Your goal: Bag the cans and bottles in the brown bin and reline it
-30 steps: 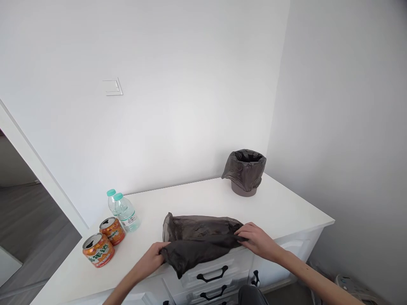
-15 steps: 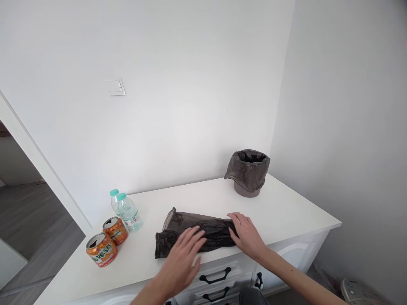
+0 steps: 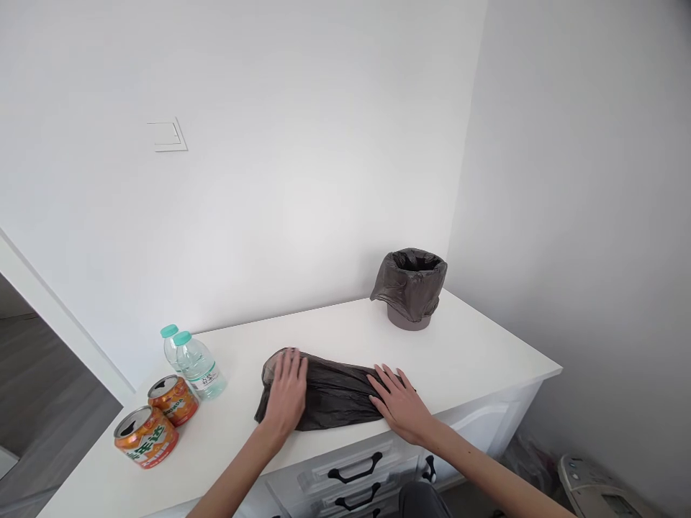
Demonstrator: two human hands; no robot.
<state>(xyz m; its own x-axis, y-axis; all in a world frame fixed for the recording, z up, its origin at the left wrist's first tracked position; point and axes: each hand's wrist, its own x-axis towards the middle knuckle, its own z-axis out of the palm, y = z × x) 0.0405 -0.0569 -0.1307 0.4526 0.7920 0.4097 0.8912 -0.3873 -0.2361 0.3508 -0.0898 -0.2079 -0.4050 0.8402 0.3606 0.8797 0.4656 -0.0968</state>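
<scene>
Black bag (image 3: 340, 394), creased, laid along the near edge of a white counter (image 3: 324, 334), beneath two flat hands.
Left hand (image 3: 286, 399): at the bag's 9 o'clock end, fingers straight, slightly parted, gripping nothing. Right hand (image 3: 402, 409): at the 3 o'clock end, fingers fanned over the film, likewise no grip. Change: a second ago both hands pinched the bag; half a second ago the left was over its middle, and it is now at the end. Meaning, as judged: handling has passed from holding to pressing flat. Surroundings, from the bag: lined bin (image 3: 413, 295), 1 o'clock; two bottles (image 3: 199, 368) and two cans (image 3: 147, 437), about 9 o'clock.
</scene>
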